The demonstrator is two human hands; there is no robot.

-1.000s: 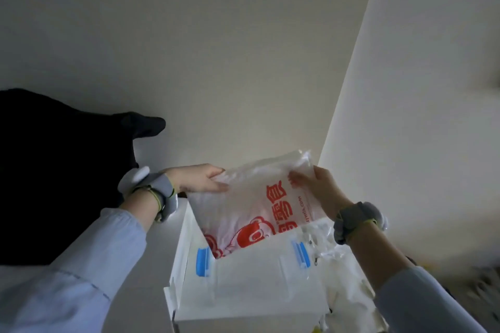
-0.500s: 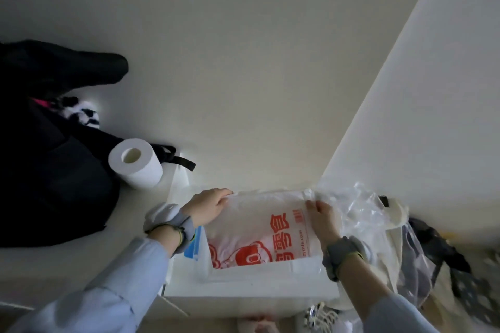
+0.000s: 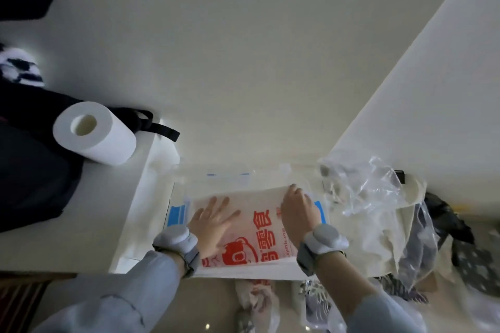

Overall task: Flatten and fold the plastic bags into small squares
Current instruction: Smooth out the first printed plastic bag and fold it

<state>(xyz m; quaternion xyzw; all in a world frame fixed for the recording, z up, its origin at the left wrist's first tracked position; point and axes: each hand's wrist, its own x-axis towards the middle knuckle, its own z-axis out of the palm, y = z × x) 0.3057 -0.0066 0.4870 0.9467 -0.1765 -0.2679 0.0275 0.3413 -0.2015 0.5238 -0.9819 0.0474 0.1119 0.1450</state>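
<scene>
Both hands have come down since the earlier frame: the printed plastic bag (image 3: pixel 259 227), then held up by its edges, now lies spread on the white counter (image 3: pixel 140 213) under them. Left hand (image 3: pixel 212 222) rests flat on the bag's left half, fingers straight and splayed wide. Right hand (image 3: pixel 297 213) lies over the bag's right edge, fingers reaching to the far corner; whether they press or pinch the edge I cannot tell

To flatten well, I judge it best to keep one palm planted as an anchor and sweep the other outward toward the open end, so trapped air escapes instead of bunching into creases. Thin film slides easily, so light, even pressure should do

Beneath the bag sit clear zip pouches with blue strips (image 3: pixel 177 215), showing beside each wrist. Right of the right hand, a cream cloth bag (image 3: pixel 378 238) holds crumpled clear plastic bags (image 3: pixel 362 192), loosely heaped. Far left of the left hand stands a paper roll (image 3: pixel 93 136) against a black bag (image 3: pixel 32 170)
</scene>
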